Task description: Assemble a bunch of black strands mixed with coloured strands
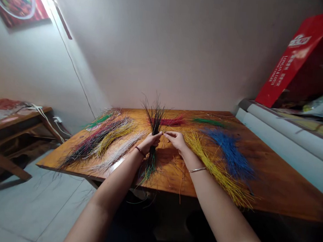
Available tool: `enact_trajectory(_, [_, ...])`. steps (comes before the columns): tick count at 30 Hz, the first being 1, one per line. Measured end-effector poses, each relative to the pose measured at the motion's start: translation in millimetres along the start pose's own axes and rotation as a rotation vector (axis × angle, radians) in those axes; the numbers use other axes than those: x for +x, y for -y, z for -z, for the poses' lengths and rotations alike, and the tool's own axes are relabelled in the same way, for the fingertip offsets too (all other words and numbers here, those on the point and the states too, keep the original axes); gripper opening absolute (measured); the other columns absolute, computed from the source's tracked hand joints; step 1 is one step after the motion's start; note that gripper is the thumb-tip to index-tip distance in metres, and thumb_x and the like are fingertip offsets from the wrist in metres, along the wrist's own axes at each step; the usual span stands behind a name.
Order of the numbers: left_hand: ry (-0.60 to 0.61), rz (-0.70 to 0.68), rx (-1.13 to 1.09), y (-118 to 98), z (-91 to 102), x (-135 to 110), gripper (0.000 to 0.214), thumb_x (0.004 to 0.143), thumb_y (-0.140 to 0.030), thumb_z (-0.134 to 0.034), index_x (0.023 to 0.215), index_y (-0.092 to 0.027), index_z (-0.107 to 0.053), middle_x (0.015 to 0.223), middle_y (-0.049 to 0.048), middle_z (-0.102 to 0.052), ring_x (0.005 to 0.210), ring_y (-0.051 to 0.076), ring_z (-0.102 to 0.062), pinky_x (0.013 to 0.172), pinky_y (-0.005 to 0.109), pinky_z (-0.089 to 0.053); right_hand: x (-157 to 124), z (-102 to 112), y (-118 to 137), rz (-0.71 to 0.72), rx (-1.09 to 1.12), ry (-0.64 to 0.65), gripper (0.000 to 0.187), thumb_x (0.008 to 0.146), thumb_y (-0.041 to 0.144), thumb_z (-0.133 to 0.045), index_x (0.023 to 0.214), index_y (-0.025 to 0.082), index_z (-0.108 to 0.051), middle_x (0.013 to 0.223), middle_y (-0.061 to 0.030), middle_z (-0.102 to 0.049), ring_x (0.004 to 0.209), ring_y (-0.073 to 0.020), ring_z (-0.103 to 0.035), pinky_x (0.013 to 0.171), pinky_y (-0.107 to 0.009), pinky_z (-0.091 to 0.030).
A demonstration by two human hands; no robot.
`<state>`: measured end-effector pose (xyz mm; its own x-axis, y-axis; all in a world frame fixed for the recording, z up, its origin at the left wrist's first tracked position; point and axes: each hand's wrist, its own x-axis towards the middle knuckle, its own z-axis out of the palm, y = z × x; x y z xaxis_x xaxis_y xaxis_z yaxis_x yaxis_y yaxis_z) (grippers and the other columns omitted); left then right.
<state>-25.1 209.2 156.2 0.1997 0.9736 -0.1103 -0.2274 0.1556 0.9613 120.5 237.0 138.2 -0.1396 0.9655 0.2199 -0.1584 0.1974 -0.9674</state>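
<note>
My left hand [151, 141] is closed around an upright bundle of dark thin strands [155, 117], whose tips fan out above my fist while green and dark ends hang below it. My right hand [176, 139] is beside it, fingers pinched toward the bundle at the top of the fist; what it pinches is too fine to make out. Both hands hover over the wooden table [273, 180]. A yellow pile of strands [216, 169] lies just right of my right wrist.
On the table lie a blue strand pile [231, 155], red strands [172, 121], green strands [208, 121], and mixed black, yellow and white piles [104, 141] at left. A second wooden table [12, 119] stands far left. A white counter [287, 144] and red box [293, 56] are at right.
</note>
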Motion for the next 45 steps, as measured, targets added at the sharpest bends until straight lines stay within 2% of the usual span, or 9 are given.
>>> enact_trajectory(6, [0.084, -0.033, 0.078, 1, 5.2, 3, 0.036, 0.070, -0.043, -0.068, 0.065, -0.015, -0.045, 0.052, -0.0083, -0.025, 0.039, 0.002, -0.019, 0.037, 0.018, -0.012, 2, 0, -6, 0.033, -0.063, -0.028, 0.039, 0.065, 0.046, -0.068, 0.084, 0.012, -0.071, 0.084, -0.0105, -0.071, 0.049, -0.0094, -0.054, 0.050, -0.024, -0.046])
enact_trajectory(11, [0.108, -0.025, 0.041, 4, 6.2, 5, 0.037, 0.070, -0.042, -0.069, 0.065, -0.016, -0.044, 0.053, -0.0087, -0.024, 0.039, 0.002, -0.019, 0.037, 0.018, -0.012, 0, -2, -3, 0.060, -0.081, -0.100, 0.039, 0.067, 0.047, -0.065, 0.084, 0.012, -0.070, 0.083, -0.0093, -0.070, 0.048, -0.0088, -0.054, 0.050, -0.024, -0.045])
enact_trajectory(17, [0.108, -0.010, 0.036, 2, 4.5, 5, 0.038, 0.069, -0.043, -0.069, 0.066, -0.016, -0.042, 0.052, -0.0090, -0.024, 0.038, 0.002, -0.020, 0.036, 0.017, -0.011, -6, -5, 7, -0.043, 0.001, -0.073, 0.039, 0.063, 0.045, -0.068, 0.084, 0.013, -0.070, 0.082, -0.0080, -0.070, 0.048, -0.0075, -0.052, 0.047, -0.020, -0.039])
enact_trajectory(20, [0.107, 0.005, 0.060, 1, 2.7, 4, 0.039, 0.069, -0.044, -0.069, 0.066, -0.017, -0.041, 0.051, -0.0092, -0.024, 0.038, 0.002, -0.020, 0.036, 0.018, -0.011, -6, -5, 8, -0.092, 0.025, -0.111, 0.039, 0.064, 0.047, -0.067, 0.084, 0.013, -0.071, 0.080, -0.0064, -0.070, 0.049, -0.0069, -0.051, 0.043, -0.019, -0.034])
enact_trajectory(27, [0.096, 0.030, 0.019, 1, 0.8, 3, 0.039, 0.067, -0.043, -0.070, 0.068, -0.017, -0.042, 0.052, -0.0093, -0.026, 0.038, 0.002, -0.021, 0.035, 0.017, -0.012, -1, -4, 3, -0.033, 0.065, -0.178, 0.039, 0.061, 0.047, -0.067, 0.078, 0.012, -0.069, 0.080, -0.0063, -0.069, 0.048, -0.0064, -0.048, 0.050, -0.022, -0.039])
enact_trajectory(33, [0.112, 0.032, -0.051, 0, 0.9, 1, 0.039, 0.071, -0.041, -0.068, 0.066, -0.016, -0.039, 0.052, -0.0091, -0.025, 0.038, 0.001, -0.021, 0.034, 0.016, -0.013, 3, -3, -1, -0.001, 0.087, -0.219, 0.038, 0.062, 0.048, -0.066, 0.078, 0.013, -0.067, 0.080, -0.0070, -0.068, 0.051, -0.0079, -0.050, 0.052, -0.022, -0.041])
enact_trajectory(36, [0.121, 0.011, -0.145, -3, 3.9, 2, 0.040, 0.072, -0.039, -0.069, 0.064, -0.017, -0.036, 0.052, -0.0095, -0.024, 0.038, 0.001, -0.019, 0.033, 0.014, -0.014, 5, 2, 1, -0.008, 0.079, -0.323, 0.038, 0.064, 0.048, -0.064, 0.078, 0.013, -0.065, 0.080, -0.0067, -0.067, 0.049, -0.0079, -0.048, 0.048, -0.022, -0.040])
enact_trajectory(42, [0.112, -0.032, -0.397, -14, 14.8, 3, 0.044, 0.071, -0.032, -0.071, 0.062, -0.017, -0.031, 0.050, -0.0104, -0.020, 0.035, 0.000, -0.019, 0.031, 0.012, -0.015, 10, 21, 8, 0.031, 0.015, -0.675, 0.033, 0.071, 0.043, -0.056, 0.081, 0.013, -0.063, 0.081, -0.0081, -0.066, 0.050, -0.0092, -0.049, 0.048, -0.021, -0.040])
enact_trajectory(45, [0.129, -0.021, -0.462, -18, 17.0, 3, 0.045, 0.073, -0.029, -0.070, 0.060, -0.018, -0.028, 0.049, -0.0104, -0.019, 0.033, 0.000, -0.018, 0.029, 0.012, -0.013, 10, 25, 10, 0.095, -0.030, -0.732, 0.032, 0.073, 0.042, -0.054, 0.081, 0.012, -0.063, 0.079, -0.0081, -0.066, 0.051, -0.0102, -0.051, 0.051, -0.022, -0.041])
